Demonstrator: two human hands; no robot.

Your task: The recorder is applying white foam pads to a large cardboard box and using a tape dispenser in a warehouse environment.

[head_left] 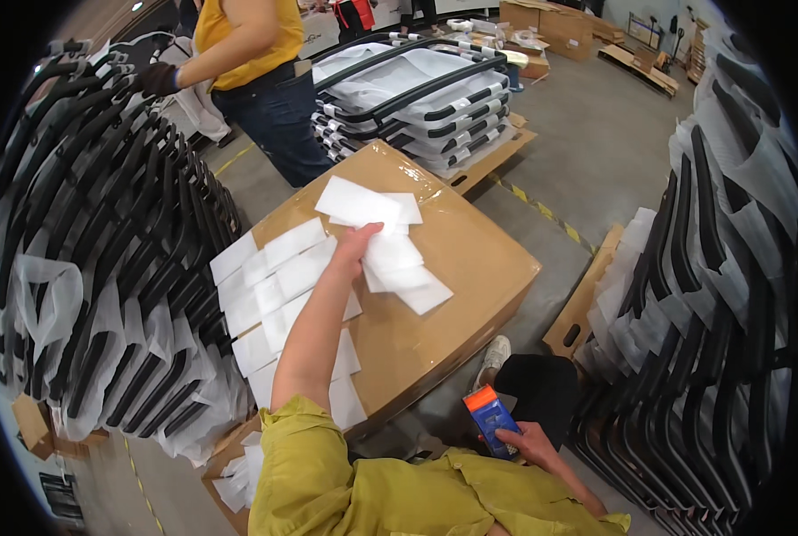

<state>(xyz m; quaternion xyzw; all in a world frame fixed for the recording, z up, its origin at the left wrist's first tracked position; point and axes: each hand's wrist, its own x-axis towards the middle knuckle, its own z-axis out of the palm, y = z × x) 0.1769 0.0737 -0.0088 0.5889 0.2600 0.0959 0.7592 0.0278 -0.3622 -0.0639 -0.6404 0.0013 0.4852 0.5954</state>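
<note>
Apparently the work is partway along: on top of the cardboard box (479, 268), white foam sheets (278, 281) lie in overlapping rows by the left edge, while a smaller loose pile (408, 268), nearer the far corner, looks yet to be spread. The left hand (356, 248) is on that pile, thumb over a sheet and fingers hidden, seemingly pinching it; the rows lie left of it. Past the box's near right edge, the right hand (526, 439) grips a blue-and-orange gadget (488, 418), well apart from the sheets.
</note>
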